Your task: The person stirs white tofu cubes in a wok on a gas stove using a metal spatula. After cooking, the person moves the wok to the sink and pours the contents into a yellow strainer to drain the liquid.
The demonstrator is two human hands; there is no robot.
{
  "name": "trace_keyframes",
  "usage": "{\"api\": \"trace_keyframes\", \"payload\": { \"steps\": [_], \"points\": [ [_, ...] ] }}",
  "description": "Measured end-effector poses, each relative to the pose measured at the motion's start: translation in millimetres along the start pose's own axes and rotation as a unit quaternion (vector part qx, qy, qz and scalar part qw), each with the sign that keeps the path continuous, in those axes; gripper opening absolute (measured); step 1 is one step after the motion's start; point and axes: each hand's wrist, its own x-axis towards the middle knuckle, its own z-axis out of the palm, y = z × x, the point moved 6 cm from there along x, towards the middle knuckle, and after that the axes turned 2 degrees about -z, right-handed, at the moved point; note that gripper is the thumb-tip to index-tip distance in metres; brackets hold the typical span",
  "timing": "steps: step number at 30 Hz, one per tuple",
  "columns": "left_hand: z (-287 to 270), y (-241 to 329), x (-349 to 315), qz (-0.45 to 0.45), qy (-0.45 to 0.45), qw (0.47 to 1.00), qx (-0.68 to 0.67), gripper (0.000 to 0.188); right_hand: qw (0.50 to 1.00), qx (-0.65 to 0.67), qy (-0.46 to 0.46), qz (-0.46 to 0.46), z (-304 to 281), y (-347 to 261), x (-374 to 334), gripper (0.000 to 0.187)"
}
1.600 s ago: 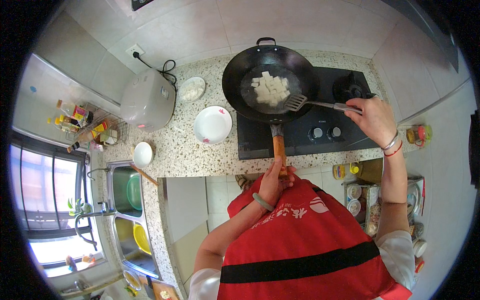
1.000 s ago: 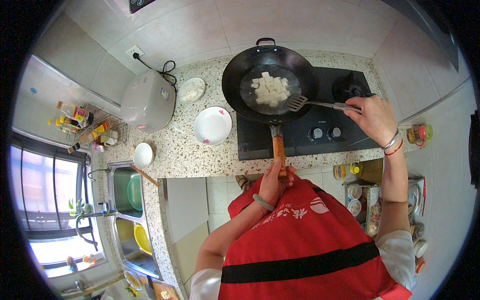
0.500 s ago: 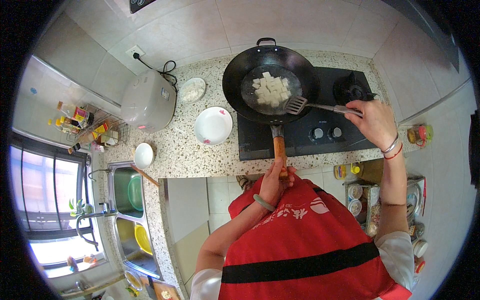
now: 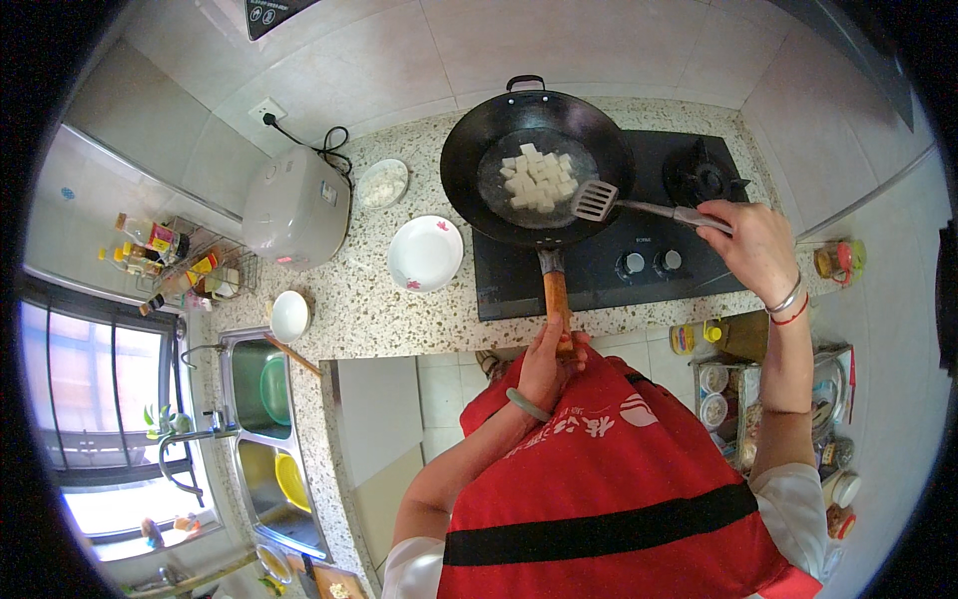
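Note:
A black wok (image 4: 469, 150) rests over the left part of the black gas hob (image 4: 569, 285). My left hand (image 4: 549, 361) is wrapped round its wooden handle (image 4: 556, 295). White tofu cubes (image 4: 539, 180) lie bunched in clear liquid in the middle of the wok. My right hand (image 4: 750, 245) grips the end of a slotted spatula (image 4: 649, 207). The spatula's slotted head is over the wok's right inner side, just beside the cubes; whether it touches the wok wall I cannot tell.
Left of the wok are a white plate (image 4: 426, 255), a small dish of white food (image 4: 382, 184) and a grey rice cooker (image 4: 297, 208). A white bowl (image 4: 290, 316) stands near the double sink (image 4: 261, 439). A second burner (image 4: 706, 178) lies right of the wok.
The spatula head has turned and shows its slotted face more fully, a little apart from the tofu cubes. My left hand keeps its hold on the wok handle.

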Motion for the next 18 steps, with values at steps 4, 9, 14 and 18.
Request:
{"api": "trace_keyframes", "payload": {
  "steps": [4,9,14,18],
  "points": [
    [-1.6,-1.5,1.4,-0.002,-0.001,1.0,0.0,0.035,1.0,0.008,0.005,0.01,0.5,4.4,-3.3,0.021],
    [-2.6,-3.0,2.4,-0.002,-0.005,1.0,-0.004,0.035,1.0,0.011,-0.004,0.026,1.2,7.3,-6.3,0.022],
    [0.1,-0.5,-0.8,-0.001,0.0,1.0,-0.006,0.035,0.999,0.013,-0.015,0.033,0.8,6.6,-7.2,0.023],
    [2.0,1.1,-2.6,-0.004,0.001,1.0,0.002,0.035,1.0,0.005,-0.004,0.019,0.6,5.6,-7.1,0.023]
  ]
}}
